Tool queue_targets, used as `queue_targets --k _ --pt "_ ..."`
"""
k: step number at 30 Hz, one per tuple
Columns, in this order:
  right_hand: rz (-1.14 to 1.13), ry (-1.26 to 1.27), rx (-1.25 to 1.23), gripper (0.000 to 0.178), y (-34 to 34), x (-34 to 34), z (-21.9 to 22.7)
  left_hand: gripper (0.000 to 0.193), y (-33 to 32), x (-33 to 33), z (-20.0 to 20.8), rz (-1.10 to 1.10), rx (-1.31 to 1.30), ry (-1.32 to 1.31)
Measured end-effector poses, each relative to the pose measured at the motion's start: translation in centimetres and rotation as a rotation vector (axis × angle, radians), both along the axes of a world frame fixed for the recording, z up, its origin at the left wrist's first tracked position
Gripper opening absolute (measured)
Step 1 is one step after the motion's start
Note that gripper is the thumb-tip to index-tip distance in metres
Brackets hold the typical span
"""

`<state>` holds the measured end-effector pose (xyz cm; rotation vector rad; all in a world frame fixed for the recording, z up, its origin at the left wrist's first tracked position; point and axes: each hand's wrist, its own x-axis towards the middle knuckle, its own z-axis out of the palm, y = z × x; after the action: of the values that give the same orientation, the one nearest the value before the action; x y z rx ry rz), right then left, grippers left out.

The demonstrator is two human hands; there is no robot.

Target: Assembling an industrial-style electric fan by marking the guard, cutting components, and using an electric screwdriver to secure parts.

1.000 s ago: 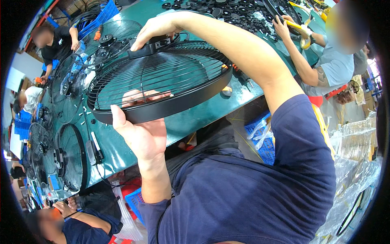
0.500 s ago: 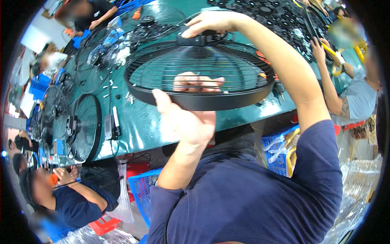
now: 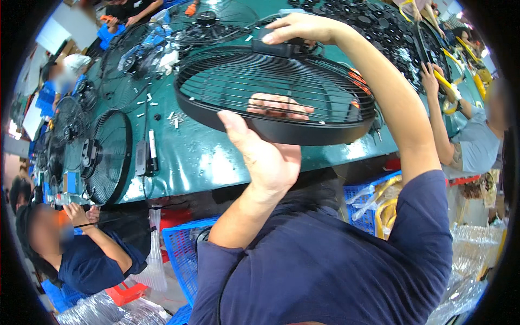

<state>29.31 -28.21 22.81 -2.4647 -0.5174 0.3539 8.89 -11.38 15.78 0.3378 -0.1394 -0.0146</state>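
Holding a fan cage by its rim and its top

Looking down in the head view, you see a round black fan cage held over the near part of the green table, wire face up and slightly tilted. Whether its far edge touches the table cannot be told. The left hand is closed on the near rim from below: thumb outside, fingers curled up inside, showing through the wires. The right hand is draped over the black box on top, fingertips at its left end; how firmly it presses cannot be told.

To do this hold well, I'd let the left hand carry the weight on the solid rim (the thin wires look easy to bend) and use the right hand to steady the box from above. An even hold between the two should stop the cage from rocking. The raised right forearm passes close by the right side of the cage, so a little room there would help.

Left of the hands, loose white pieces, a marker and a second fan cage lie well apart from the hold. At far right, a co-worker's hand grips a black ring.
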Motion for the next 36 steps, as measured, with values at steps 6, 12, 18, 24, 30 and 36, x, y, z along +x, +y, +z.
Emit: queue_targets --k 6,12,18,24,30,36 --pt "-0.001 -0.018 0.101 0.074 0.5 0.3 -1.0 0.068 0.5 0.2 0.3 0.061 0.089 0.036" --pt "-0.023 0.002 0.088 0.077 1.0 0.2 -0.8 0.066 1.0 0.0 0.3 0.062 0.126 0.068" --pt "-0.044 0.068 0.114 0.085 1.0 1.0 -1.1 0.061 2.0 0.3 0.0 0.014 0.107 0.028" --pt "-0.027 0.132 0.101 0.085 1.4 1.5 -0.8 0.059 2.2 0.3 -0.1 0.042 0.117 0.04" --pt "0.086 0.017 0.079 0.075 -0.1 -0.7 0.9 0.054 1.0 -0.1 0.5 0.096 0.239 0.117" --pt "0.038 0.053 0.054 0.087 -1.6 -0.2 0.2 0.04 1.0 -0.8 0.9 0.074 0.518 -0.024"
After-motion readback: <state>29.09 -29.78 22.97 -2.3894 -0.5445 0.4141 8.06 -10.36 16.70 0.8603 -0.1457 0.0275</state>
